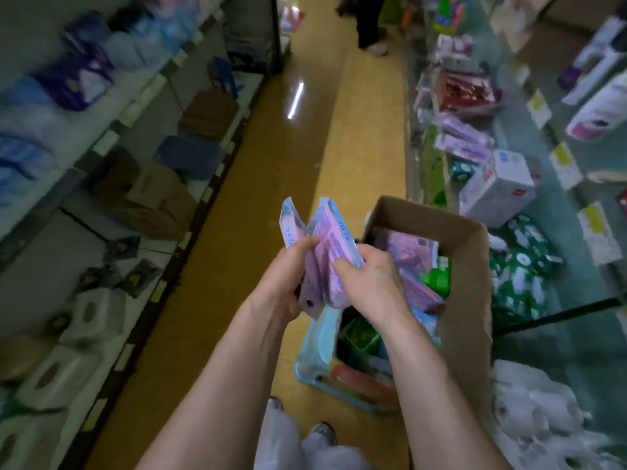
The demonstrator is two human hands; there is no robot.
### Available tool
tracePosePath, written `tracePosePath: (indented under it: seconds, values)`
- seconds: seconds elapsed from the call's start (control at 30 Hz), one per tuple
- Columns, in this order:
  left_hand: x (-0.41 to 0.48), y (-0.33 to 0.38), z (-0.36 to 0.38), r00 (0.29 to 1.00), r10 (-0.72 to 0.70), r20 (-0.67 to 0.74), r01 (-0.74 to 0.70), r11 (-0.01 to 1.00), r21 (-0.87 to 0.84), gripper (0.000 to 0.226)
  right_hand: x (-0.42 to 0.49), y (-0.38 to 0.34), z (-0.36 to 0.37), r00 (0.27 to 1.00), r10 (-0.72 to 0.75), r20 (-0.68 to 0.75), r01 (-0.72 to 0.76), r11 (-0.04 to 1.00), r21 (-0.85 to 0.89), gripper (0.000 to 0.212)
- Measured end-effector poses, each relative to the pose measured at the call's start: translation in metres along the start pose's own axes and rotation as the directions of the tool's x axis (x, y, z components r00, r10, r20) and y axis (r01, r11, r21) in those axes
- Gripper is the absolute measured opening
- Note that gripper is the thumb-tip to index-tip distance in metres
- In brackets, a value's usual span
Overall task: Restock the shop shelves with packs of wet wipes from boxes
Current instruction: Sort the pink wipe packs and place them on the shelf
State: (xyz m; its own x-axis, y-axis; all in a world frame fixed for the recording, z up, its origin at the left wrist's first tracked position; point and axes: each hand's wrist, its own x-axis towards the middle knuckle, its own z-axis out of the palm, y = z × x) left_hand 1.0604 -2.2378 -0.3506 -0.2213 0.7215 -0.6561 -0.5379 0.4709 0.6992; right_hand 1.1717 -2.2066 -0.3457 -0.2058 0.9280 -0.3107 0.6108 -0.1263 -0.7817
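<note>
The packs of wet wipes [330,245] are flat, soft pouches, lilac-pink on the face with pale blue sealed edges and some blue print down one border. Several are bunched together and fan apart at the top. They are held up in mid-air over the aisle, just left of the open cardboard box [470,266]. The left hand [288,279] grips the bundle from its left side, thumb laid over the front and fingers curled behind. The right hand [368,286] clamps the right side, fingers bent tightly over the pouches.

The box stands on a light blue plastic stool [314,354] on the yellow floor [298,164]. Inside it lie more lilac packs [410,249] and a few green packs [437,276], jumbled.

The aisle is narrow. The left shelving [112,127] carries brown packages [159,198] and white tissue bundles [91,313]. The right shelving [563,164] is close against the box, with green-patterned packs [519,276] and a white carton [498,188] on it. White plastic-wrapped rolls [543,418] sit at the lower right. At the far end of the aisle another person's legs [369,25] stand. Much of the shelving is blurred.
</note>
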Motion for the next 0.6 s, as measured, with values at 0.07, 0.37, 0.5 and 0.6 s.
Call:
tracePosePath:
  seconds: [0.07, 0.37, 0.5, 0.6]
  values:
    - [-0.016, 0.018, -0.028, 0.992, 0.041, -0.123, -0.045, 0.999, -0.026, 0.013, -0.002, -0.026, 0.019, 0.997, -0.064, 0.037, 0.065, 0.998, -0.024, 0.019]
    - [-0.084, 0.063, -0.182, 0.861, 0.07, -0.504, -0.221, 0.944, -0.246, 0.058, -0.039, -0.139, 0.139, 0.87, -0.381, 0.312, 0.406, 0.914, -0.015, 0.016]
    - [-0.108, 0.089, -0.251, 0.802, 0.13, -0.583, -0.351, 0.893, -0.283, 0.052, -0.06, -0.189, 0.195, 0.791, -0.475, 0.387, 0.514, 0.858, 0.001, 0.018]
    - [-0.126, 0.11, -0.297, 0.765, 0.152, -0.626, -0.415, 0.86, -0.297, 0.052, -0.074, -0.226, 0.233, 0.753, -0.517, 0.407, 0.553, 0.833, 0.034, 0.018]
